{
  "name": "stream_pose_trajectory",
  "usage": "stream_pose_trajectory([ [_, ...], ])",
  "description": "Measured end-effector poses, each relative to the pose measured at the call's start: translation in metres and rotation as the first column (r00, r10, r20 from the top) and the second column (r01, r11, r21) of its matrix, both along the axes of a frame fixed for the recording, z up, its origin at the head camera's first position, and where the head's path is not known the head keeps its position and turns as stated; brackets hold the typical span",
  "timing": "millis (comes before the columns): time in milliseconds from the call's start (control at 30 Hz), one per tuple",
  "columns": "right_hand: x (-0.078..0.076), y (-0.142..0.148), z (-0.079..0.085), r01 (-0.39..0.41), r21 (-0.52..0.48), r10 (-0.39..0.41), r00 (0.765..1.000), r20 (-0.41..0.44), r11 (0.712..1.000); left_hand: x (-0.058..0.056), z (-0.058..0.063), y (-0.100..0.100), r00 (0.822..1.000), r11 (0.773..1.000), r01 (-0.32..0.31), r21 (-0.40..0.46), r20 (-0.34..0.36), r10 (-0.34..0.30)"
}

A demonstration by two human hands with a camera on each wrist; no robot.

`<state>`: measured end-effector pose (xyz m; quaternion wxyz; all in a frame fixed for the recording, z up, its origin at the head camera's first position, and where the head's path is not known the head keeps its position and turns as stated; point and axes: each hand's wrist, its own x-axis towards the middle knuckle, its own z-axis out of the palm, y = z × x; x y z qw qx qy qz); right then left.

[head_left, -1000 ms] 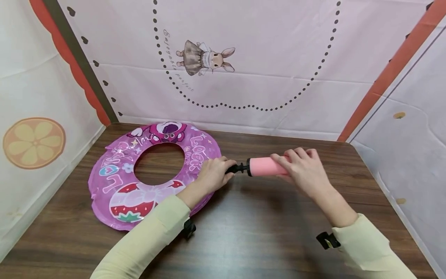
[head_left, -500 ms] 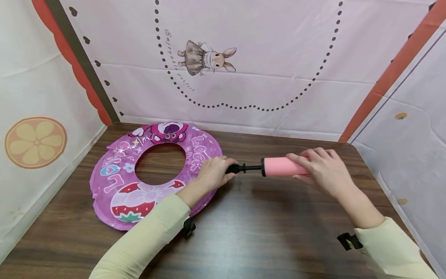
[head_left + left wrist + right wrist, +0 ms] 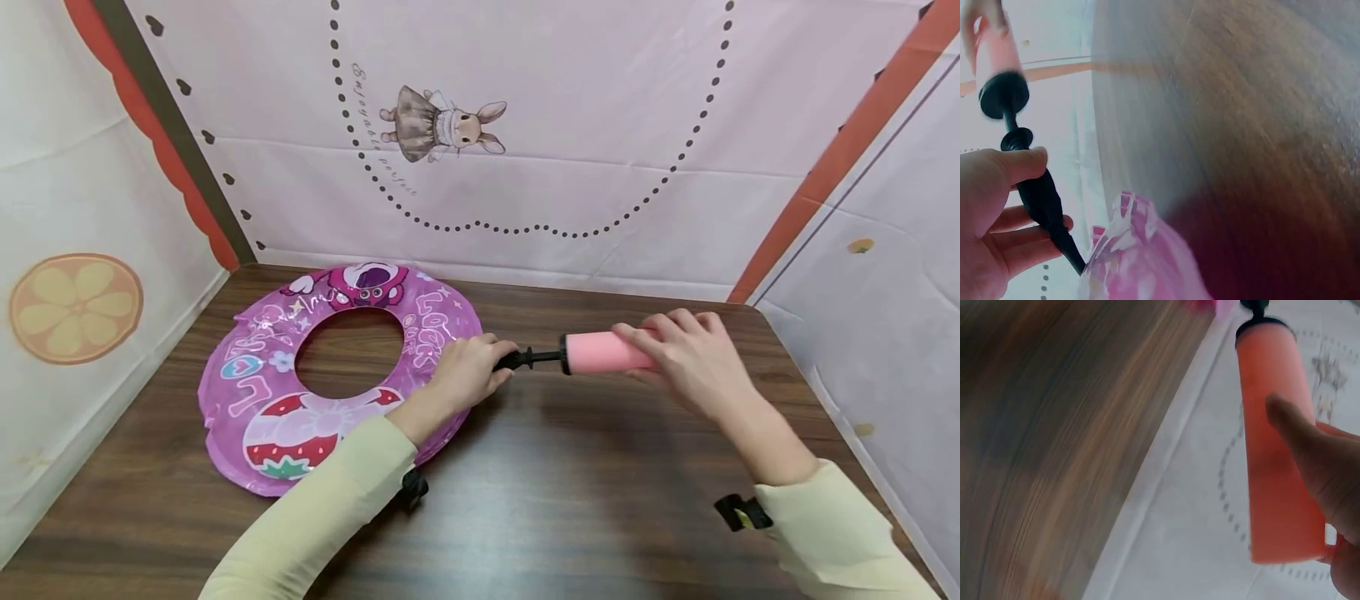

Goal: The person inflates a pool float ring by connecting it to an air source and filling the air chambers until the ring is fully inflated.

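A pink hand pump (image 3: 600, 352) with a black nozzle end lies level between my two hands. My left hand (image 3: 461, 372) grips the black nozzle (image 3: 1041, 197), its thumb on one side and fingers on the other. In the left wrist view the nozzle's thin tip reaches the edge of the purple swim ring (image 3: 1147, 256). The pump's pink barrel (image 3: 1272, 444) is held by my right hand (image 3: 690, 362), thumb laid along it. A stretch of black rod shows between barrel and nozzle. The swim ring, printed with strawberries and a bear, lies on the left, puffed but wrinkled at its edges.
The dark wooden table (image 3: 525, 517) runs back to a printed cloth wall (image 3: 570, 117) with a rabbit figure. Cloth side walls (image 3: 60, 192) stand at the left and right. Small black devices (image 3: 742, 512) sit at both sleeve cuffs.
My right hand has drawn the pink barrel to the right, baring more black rod, then come back slightly left. The left hand has stayed on the nozzle, and the ring has shifted slightly right.
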<state>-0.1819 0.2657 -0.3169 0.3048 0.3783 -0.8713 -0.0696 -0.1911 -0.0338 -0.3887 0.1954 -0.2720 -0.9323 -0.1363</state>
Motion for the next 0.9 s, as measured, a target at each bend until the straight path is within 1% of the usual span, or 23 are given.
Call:
stream_pose_trajectory([
  [100, -0.004, -0.022, -0.006, -0.016, 0.003, 0.016, 0.999, -0.051, 1.000, 0.000, -0.003, 0.001, 1.000, 1.000, -0.007, 0.030, -0.029, 0.008],
  [200, -0.006, -0.036, -0.012, -0.030, 0.009, 0.030, 0.996, -0.079, 1.000, -0.001, -0.006, 0.001, 0.999, 0.999, -0.013, 0.047, -0.035, 0.014],
  [267, -0.007, -0.040, -0.014, -0.032, 0.013, 0.033, 0.996, -0.079, 0.999, -0.001, -0.006, 0.000, 1.000, 0.999, -0.013, 0.049, -0.027, 0.015],
  [367, -0.008, -0.037, -0.016, -0.024, 0.004, 0.024, 0.998, -0.052, 1.000, -0.002, -0.004, 0.000, 1.000, 0.999, -0.028, 0.035, 0.004, 0.028],
  [533, -0.007, -0.016, -0.015, -0.017, -0.021, 0.017, 1.000, 0.007, 1.000, -0.003, -0.001, -0.002, 0.995, 0.998, -0.068, -0.001, 0.074, 0.068],
  [633, -0.004, 0.003, -0.014, -0.007, -0.039, 0.008, 0.999, 0.031, 0.999, -0.004, -0.002, -0.002, 0.993, 0.998, -0.069, -0.009, 0.094, 0.070],
  [700, -0.002, 0.018, -0.012, 0.014, -0.050, -0.012, 0.999, 0.041, 0.999, -0.004, -0.004, -0.003, 0.994, 0.997, -0.069, -0.026, 0.083, 0.071],
  [800, 0.003, 0.040, -0.001, 0.059, -0.064, -0.055, 0.996, 0.069, 0.996, -0.005, -0.006, -0.006, 0.997, 0.997, -0.061, -0.039, 0.047, 0.063],
  [900, 0.004, 0.050, 0.007, 0.075, -0.059, -0.070, 0.995, 0.076, 0.995, -0.005, -0.006, -0.008, 0.999, 0.998, -0.051, -0.034, 0.010, 0.051],
])
